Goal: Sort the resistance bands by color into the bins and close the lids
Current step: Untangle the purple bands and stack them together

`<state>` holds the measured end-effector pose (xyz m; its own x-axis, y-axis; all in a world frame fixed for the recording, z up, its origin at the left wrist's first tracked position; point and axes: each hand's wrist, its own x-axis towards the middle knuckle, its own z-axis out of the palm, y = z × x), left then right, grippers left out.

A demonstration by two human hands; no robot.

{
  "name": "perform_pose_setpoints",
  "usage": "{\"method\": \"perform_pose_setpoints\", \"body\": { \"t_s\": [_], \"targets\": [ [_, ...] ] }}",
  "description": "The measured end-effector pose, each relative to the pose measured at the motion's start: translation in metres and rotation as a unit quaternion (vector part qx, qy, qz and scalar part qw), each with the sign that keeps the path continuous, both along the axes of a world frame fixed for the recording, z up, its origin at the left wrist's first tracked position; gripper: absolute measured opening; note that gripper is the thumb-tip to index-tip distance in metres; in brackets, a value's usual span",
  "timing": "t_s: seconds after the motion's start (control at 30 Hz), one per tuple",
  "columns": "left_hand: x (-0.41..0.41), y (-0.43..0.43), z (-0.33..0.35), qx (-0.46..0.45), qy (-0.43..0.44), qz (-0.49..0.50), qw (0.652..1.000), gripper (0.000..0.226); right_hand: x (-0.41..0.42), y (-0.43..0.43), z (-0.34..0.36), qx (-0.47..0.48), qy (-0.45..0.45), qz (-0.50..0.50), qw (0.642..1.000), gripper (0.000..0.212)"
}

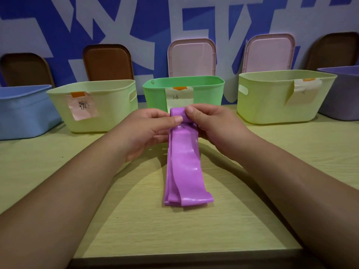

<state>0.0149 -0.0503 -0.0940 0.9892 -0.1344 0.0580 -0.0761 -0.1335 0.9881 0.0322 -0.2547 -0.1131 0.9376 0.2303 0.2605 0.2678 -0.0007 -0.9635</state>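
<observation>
The upper end of the purple resistance band (182, 167) is pinched by the left hand (147, 131) and the right hand (211, 125), apparently so that it can be folded small for binning. Its loose length is left trailing onto the bench (174, 233). The bins (93, 107) are set open, with the lids (191, 57) propped behind against the wall (29, 32), and the lilac bin (342, 98) at far right is judged its likely place.
</observation>
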Motion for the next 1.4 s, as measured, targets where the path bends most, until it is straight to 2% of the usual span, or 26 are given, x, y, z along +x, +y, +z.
{"method": "perform_pose_setpoints", "body": {
  "t_s": [0.13,0.23,0.33,0.5,0.63,0.8,1.0,1.27,1.4],
  "targets": [
    [-0.003,-0.005,-0.002,0.028,-0.006,-0.023,0.999,0.03,-0.002,-0.001,0.002,-0.002,-0.026,-0.041,0.999,0.023],
    [0.0,-0.006,-0.006,0.078,-0.026,-0.021,0.996,0.029,0.0,0.0,0.001,-0.016,-0.04,-0.071,0.997,0.028],
    [0.001,-0.009,-0.008,0.086,-0.031,-0.015,0.996,0.028,-0.001,-0.002,0.004,-0.015,-0.048,-0.091,0.995,0.027],
    [0.002,-0.012,-0.009,0.046,-0.041,-0.002,0.998,0.026,-0.002,-0.002,0.005,-0.001,-0.052,-0.083,0.995,0.022],
    [0.0,-0.01,-0.005,-0.034,0.003,-0.022,0.999,0.025,-0.003,0.001,0.005,0.019,-0.056,-0.064,0.996,0.02],
    [-0.002,-0.012,-0.004,-0.084,0.05,-0.039,0.994,0.024,-0.003,0.001,0.004,0.027,-0.058,-0.05,0.997,0.02],
    [-0.003,-0.013,-0.002,-0.103,0.06,-0.048,0.992,0.025,0.003,-0.002,0.002,0.035,-0.057,-0.05,0.996,0.028],
    [0.0,-0.009,-0.002,-0.11,0.034,-0.035,0.993,0.031,0.004,0.0,0.002,0.06,-0.045,-0.006,0.997,0.029],
    [0.003,-0.005,-0.001,-0.112,0.033,-0.065,0.991,0.038,0.005,-0.002,0.002,0.045,-0.061,-0.02,0.997,0.03]
  ]
}}
